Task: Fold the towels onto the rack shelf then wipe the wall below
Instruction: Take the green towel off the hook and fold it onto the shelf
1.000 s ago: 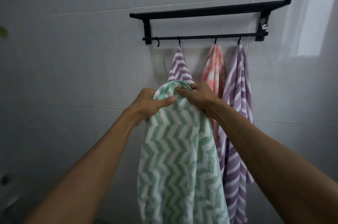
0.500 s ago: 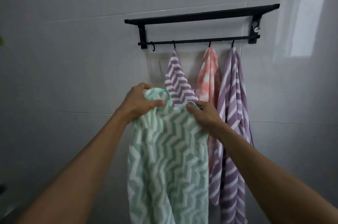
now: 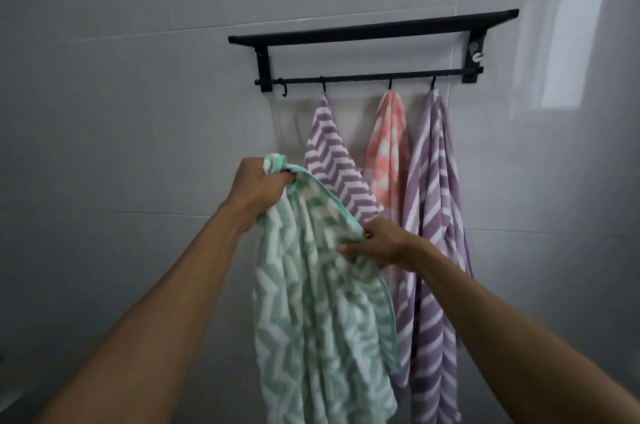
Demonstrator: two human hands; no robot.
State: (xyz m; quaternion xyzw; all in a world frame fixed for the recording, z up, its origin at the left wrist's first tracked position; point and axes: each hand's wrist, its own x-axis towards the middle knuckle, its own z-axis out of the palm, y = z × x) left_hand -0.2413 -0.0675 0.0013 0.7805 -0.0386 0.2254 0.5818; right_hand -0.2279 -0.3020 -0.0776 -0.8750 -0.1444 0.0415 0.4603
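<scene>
Head view, nearest first: the green zigzag towel point(image 3: 311, 302) hangs free below and left of the black rack point(image 3: 374, 53), off its hook and held away from the wall. The left hand point(image 3: 258, 188) is clenched around the towel's top corner, bunching it, which carries the weight. The right hand point(image 3: 384, 245), lower and to the right, pinches the towel's edge between thumb and fingers, likely to find the border and spread the cloth flat for a first fold.

Behind it, three towels hang from hooks on the rack's lower rail: a purple zigzag towel point(image 3: 332, 160) nearest the green one, a pink towel point(image 3: 389, 146) beside it, and a purple striped towel point(image 3: 433, 216) furthest right and longest. The leftmost hook point(image 3: 284, 91) is bare, probably where the green towel hung.

Above the rail, the rack's shelf point(image 3: 374, 27) shows nothing on it from this low angle. The tiled wall point(image 3: 138, 146) beneath is not yet wiped, I judge; folding has only begun.
</scene>
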